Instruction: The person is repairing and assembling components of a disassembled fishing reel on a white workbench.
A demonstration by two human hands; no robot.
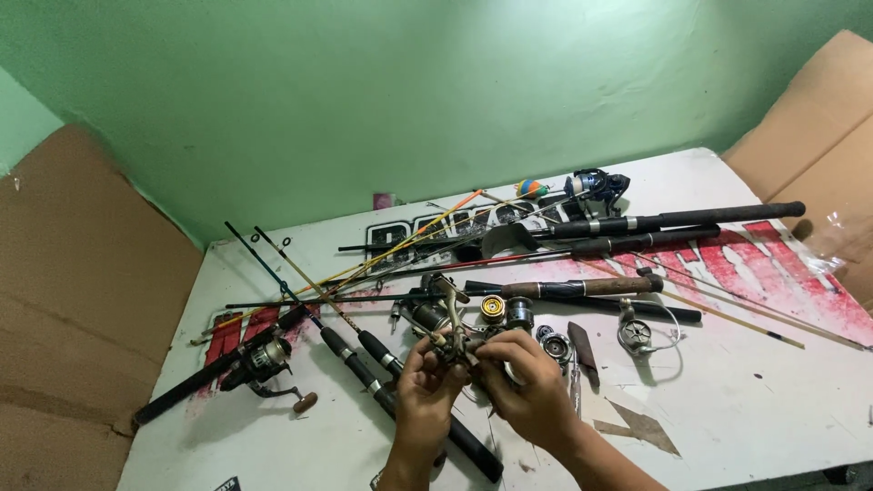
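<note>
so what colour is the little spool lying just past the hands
Gold; the spool sits beside a silver one. The head view shows it best.

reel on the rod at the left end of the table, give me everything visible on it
The spinning reel is dark, black and grey, with a silvery metallic spool. It is mounted on a black fishing rod that lies diagonally on the white table. Its crank arm points toward the near edge and ends in a reddish-brown knob resting on the tabletop. Neither hand touches it; both are busy further right.
</note>
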